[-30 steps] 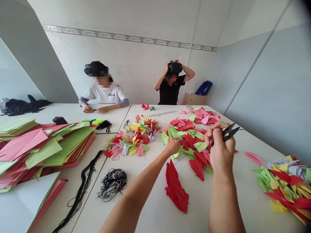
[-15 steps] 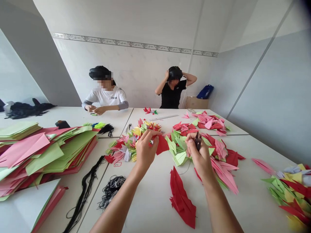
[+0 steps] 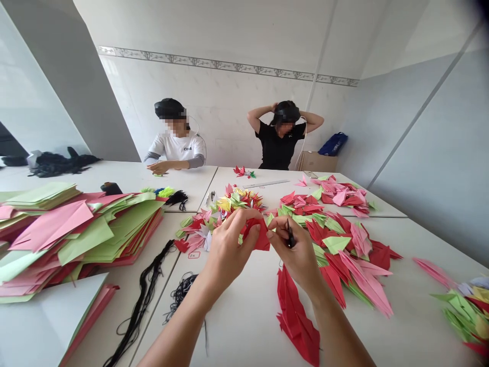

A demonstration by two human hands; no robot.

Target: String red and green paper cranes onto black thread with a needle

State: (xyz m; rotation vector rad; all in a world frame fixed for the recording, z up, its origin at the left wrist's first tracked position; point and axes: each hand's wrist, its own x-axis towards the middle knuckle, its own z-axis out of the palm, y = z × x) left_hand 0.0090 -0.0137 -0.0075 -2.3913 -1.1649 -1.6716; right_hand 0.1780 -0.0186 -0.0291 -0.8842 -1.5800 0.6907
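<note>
Black string tangle [image 3: 182, 291] near left hand [image 3: 231, 250]

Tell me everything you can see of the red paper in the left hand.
The red paper is plain, bright and matte-looking, with a fairly straight lower edge. The left hand pinches it between thumb and fingers above the white table, hiding much of it, so its full shape and folds cannot be told. The right hand has fingertips close to its right edge; whether they touch is unclear.
</note>
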